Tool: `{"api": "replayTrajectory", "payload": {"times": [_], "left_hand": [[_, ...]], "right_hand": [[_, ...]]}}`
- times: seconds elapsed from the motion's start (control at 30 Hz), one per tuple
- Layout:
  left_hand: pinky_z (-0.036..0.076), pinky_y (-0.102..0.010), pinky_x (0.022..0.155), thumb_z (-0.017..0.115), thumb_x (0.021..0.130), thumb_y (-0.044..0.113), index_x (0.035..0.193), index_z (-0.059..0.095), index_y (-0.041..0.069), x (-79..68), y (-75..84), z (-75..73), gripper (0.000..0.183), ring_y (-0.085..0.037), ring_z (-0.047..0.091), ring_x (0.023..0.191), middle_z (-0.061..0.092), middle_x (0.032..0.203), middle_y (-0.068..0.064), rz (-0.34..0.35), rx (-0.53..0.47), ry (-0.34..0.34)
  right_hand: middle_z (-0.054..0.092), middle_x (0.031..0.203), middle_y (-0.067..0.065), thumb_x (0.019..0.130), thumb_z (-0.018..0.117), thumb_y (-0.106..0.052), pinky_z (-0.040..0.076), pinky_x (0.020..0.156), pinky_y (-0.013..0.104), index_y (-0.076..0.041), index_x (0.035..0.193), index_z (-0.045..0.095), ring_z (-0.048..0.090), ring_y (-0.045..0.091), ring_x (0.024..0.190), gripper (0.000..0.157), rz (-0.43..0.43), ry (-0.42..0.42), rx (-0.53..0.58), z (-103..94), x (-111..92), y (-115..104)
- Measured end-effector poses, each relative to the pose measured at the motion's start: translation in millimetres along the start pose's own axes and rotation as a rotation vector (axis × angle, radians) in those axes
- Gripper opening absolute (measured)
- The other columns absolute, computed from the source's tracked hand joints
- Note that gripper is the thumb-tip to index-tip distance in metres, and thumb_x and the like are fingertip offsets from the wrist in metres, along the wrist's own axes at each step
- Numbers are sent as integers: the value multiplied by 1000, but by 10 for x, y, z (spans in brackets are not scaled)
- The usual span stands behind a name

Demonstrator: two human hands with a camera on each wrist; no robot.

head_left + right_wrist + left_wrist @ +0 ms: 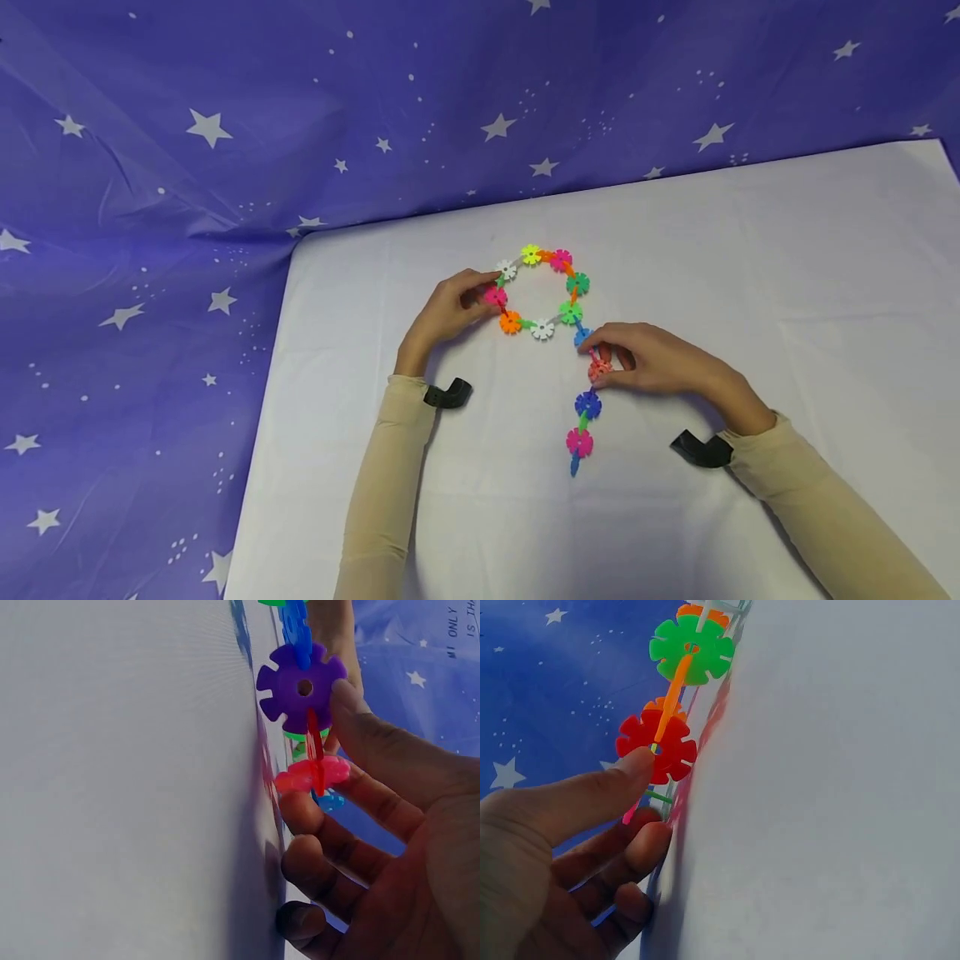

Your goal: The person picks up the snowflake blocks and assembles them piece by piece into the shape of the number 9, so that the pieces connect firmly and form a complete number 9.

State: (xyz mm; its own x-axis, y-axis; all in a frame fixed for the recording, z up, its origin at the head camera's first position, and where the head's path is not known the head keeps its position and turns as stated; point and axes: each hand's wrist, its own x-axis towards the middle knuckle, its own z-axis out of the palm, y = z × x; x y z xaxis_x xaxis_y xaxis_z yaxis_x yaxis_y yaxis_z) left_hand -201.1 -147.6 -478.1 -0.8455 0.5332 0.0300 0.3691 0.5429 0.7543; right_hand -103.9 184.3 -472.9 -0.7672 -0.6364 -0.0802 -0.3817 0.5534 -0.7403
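Note:
A chain of colourful notched plastic discs lies on the white cloth, slotted together into a ring [542, 330] with a tail [588, 406] running toward the near edge. My left hand [453, 308] pinches a pink disc [495, 297] on the ring's left side; in the left wrist view its thumb presses a red-looking disc [656, 746], with a green disc [691, 649] above. My right hand [656, 358] grips the tail around a coral disc [599, 370]. The right wrist view has its thumb on a purple-looking disc [304, 686] and fingertips against a pink disc [313, 774].
The white tablecloth [825, 350] spreads around the chain. Behind the table and along its left hangs a blue-purple curtain [420, 108] with white stars. Black bands [447, 393] sit at both wrists, over beige sleeves [390, 475].

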Motion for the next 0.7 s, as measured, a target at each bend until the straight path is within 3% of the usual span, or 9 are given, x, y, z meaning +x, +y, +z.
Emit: {"api": "replayTrajectory", "payload": {"times": [0.2,0.33,0.7], "left_hand": [[49,-34,77,75,87,12,131,62,7,-23,-20,-29,46,-21,62,90,60,120,-11,14,-4,30],[48,-31,78,76,86,16,130,63,7,-11,-11,-25,47,-20,62,92,63,120,-8,18,-22,13],[42,-28,75,77,86,20,140,54,11,167,12,-7,60,-19,57,88,61,115,-8,19,4,-39]], "right_hand": [[56,88,-7,78,83,-36,41,62,22,-19,119,66,49,11,70,47,7,31,-40,12,23,-38],[58,92,-8,77,83,-39,41,64,23,-19,117,67,49,11,73,47,14,57,-96,31,29,-61],[54,83,-7,76,83,-42,37,61,25,-18,111,67,45,9,71,45,44,114,-236,82,51,-122]]}}
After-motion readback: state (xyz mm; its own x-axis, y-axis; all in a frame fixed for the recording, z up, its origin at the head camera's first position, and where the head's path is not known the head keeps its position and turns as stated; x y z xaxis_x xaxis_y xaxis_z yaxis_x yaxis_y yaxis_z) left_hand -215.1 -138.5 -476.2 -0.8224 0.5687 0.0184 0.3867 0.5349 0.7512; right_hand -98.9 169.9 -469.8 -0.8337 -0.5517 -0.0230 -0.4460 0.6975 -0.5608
